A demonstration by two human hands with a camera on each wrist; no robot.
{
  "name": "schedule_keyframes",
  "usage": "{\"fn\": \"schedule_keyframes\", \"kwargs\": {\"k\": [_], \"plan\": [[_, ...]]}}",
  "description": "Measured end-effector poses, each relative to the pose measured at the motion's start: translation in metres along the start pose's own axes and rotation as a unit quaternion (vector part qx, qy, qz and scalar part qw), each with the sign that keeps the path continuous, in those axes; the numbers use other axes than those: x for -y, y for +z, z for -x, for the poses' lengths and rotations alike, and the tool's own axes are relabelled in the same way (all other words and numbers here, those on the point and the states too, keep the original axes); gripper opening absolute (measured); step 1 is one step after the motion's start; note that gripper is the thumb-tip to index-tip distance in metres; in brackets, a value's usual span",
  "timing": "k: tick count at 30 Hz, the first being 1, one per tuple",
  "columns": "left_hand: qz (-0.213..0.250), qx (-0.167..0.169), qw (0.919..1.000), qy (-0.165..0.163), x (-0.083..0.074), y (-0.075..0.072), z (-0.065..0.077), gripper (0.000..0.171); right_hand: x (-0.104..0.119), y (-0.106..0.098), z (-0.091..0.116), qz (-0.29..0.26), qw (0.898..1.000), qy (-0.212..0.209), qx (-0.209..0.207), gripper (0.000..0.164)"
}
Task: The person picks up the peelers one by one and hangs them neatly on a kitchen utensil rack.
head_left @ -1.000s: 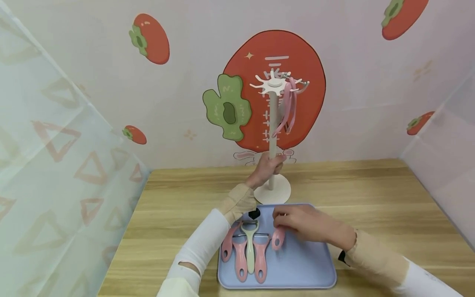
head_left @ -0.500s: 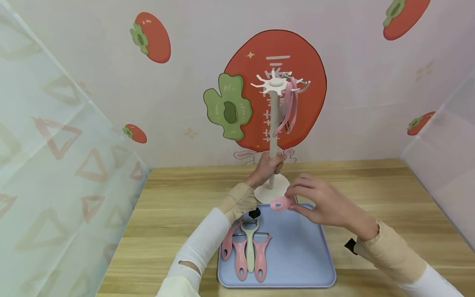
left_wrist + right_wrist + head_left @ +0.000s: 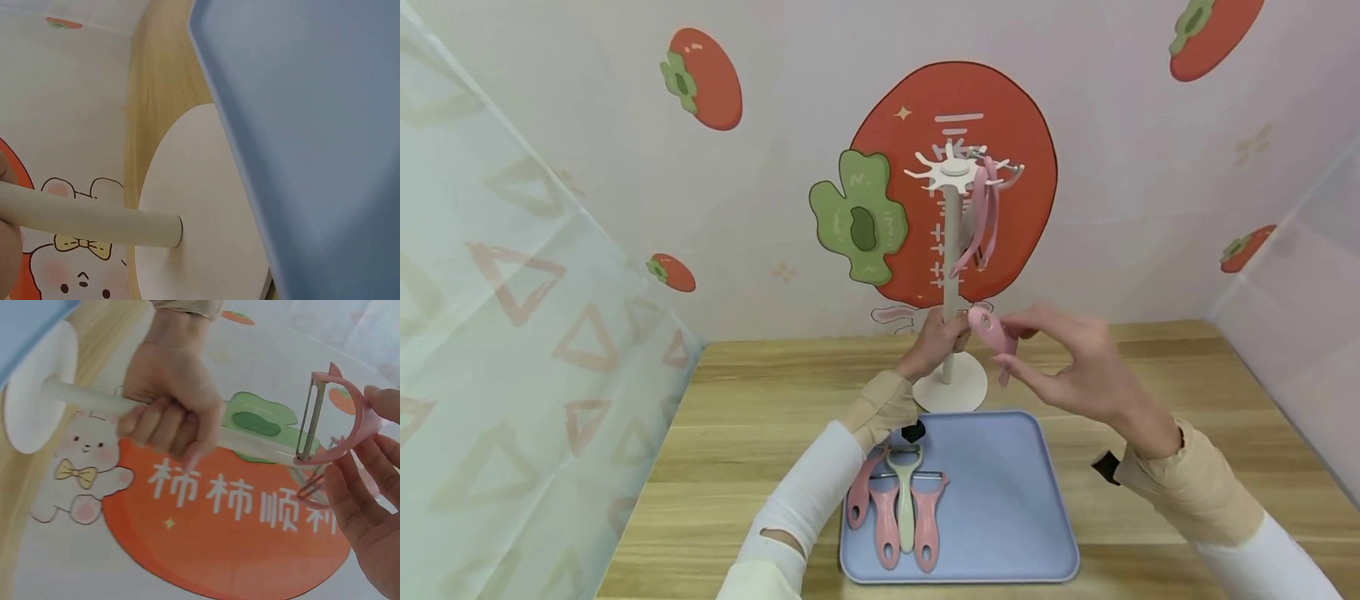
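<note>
My left hand (image 3: 936, 340) grips the post of a white stand (image 3: 952, 233), whose round base (image 3: 200, 206) rests on the table. In the right wrist view its fingers (image 3: 165, 425) wrap round the post. My right hand (image 3: 1075, 358) pinches a pink peeler (image 3: 992, 332) in the air, just right of the post. Its metal blade and curved head (image 3: 356, 419) show in the right wrist view. Pink peelers (image 3: 992, 217) hang from the arms at the right side of the stand's top. On the blue tray (image 3: 1000, 500) lie several peelers, pink ones and a pale green one (image 3: 906, 508).
The tray lies on the wooden table (image 3: 760, 433) in front of the stand's base. Behind the stand rises a wall covering (image 3: 760, 208) printed with persimmons. A pale panel (image 3: 535, 350) closes off the left side.
My right hand has lifted the pink peeler off the tray, up and to the right of the post, and turned it handle end up. My left hand has stayed on the post.
</note>
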State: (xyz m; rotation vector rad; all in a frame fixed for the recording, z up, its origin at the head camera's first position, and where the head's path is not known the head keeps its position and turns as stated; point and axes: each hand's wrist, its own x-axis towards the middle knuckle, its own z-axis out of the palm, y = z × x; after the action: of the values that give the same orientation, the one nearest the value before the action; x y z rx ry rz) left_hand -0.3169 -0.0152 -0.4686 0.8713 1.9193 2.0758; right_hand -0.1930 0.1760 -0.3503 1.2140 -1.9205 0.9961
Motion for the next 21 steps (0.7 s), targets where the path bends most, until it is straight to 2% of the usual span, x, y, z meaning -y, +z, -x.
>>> {"fn": "schedule_keyframes", "kwargs": {"k": [3,11,14,21], "plan": [[0.010,0.006,0.9999,-0.002,0.000,0.000,-0.001,0.043,0.003,-0.002,-0.012,0.009,0.999,0.003,-0.036,0.033],[0.015,0.003,0.9998,-0.012,0.001,0.001,0.000,0.042,0.007,-0.001,-0.036,0.044,0.992,0.038,-0.116,0.039],[0.018,0.002,0.9998,-0.010,0.001,0.001,0.001,0.040,0.008,0.000,-0.043,0.045,0.988,0.052,-0.137,0.041],[0.028,0.003,0.9996,-0.008,0.000,0.001,0.002,0.039,0.008,0.000,-0.059,0.056,0.983,0.070,-0.158,0.040]]}}
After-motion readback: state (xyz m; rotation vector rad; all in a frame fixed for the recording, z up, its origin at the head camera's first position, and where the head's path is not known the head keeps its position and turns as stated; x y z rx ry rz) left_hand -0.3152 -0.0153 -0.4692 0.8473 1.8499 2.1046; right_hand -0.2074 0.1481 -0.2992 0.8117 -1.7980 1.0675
